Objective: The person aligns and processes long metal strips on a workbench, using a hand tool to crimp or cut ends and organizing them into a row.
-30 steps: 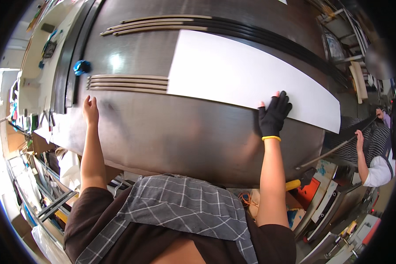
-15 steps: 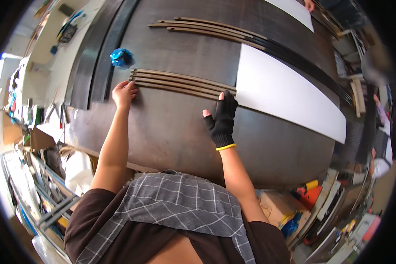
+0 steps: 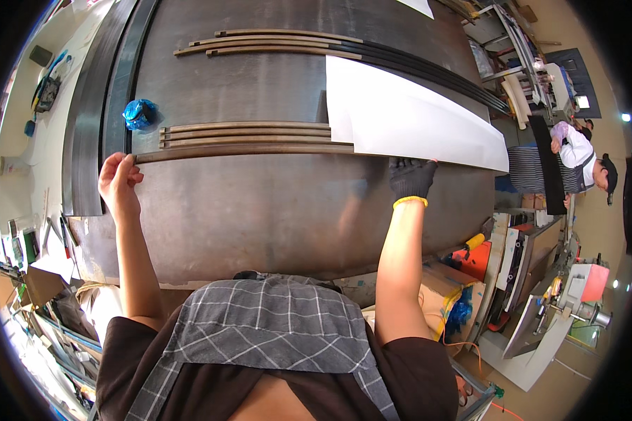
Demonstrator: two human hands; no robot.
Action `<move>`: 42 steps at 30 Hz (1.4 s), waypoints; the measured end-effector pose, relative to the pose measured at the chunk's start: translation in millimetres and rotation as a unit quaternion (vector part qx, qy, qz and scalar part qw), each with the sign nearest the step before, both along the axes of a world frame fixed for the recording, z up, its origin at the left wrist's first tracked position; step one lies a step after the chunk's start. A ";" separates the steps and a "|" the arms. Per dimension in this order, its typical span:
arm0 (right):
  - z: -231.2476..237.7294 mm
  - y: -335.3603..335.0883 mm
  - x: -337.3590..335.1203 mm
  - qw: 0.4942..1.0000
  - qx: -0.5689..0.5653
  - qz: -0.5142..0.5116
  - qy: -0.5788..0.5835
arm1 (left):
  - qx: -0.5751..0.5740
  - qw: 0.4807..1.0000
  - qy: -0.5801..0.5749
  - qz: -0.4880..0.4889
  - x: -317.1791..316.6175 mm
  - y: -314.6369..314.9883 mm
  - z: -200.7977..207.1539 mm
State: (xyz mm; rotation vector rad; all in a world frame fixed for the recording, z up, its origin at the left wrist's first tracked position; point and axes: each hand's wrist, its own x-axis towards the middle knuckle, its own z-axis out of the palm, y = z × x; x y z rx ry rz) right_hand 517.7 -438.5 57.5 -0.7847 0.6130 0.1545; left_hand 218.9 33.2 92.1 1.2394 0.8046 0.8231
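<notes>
Left hand (image 3: pixel 121 186): left of frame; thumb and fingers pinching the end of the front strip (image 3: pixel 246 149).
Right hand (image 3: pixel 411 181): gloved, right of centre; fingers curled at the sheet (image 3: pixel 414 112), grip on it cannot be told.
Front strip: left of centre, running under the sheet.
Three strips (image 3: pixel 246 132): just beyond, on the tabletop (image 3: pixel 260 217).
Change: front strip's end, earlier roughly level with the others, now juts left; apparently singled out.

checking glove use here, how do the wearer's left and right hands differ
The left hand is bare; the right hand wears a black glove with a yellow cuff. The left hand pinches the end of the nearest brown strip; the right hand curls at the near edge of the white sheet. Both reach over the dark table.
</notes>
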 end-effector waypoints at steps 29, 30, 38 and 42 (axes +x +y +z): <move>-64.7 -275.2 -41.6 0.363 -0.877 0.234 -0.209 | 0.499 0.602 0.531 -0.327 -135.5 -93.7 -59.4; -70.9 -310.9 -17.2 0.349 -0.890 0.230 -0.183 | 0.481 0.603 0.546 -0.327 -134.2 -90.9 -61.3; -58.3 -401.7 69.2 0.364 -0.899 0.244 0.013 | 0.480 0.525 0.606 -0.355 -135.0 -85.7 -61.8; -66.6 -324.5 -6.5 0.231 -0.886 0.288 -0.281 | 0.549 0.539 0.542 -0.338 -128.1 -99.5 -57.6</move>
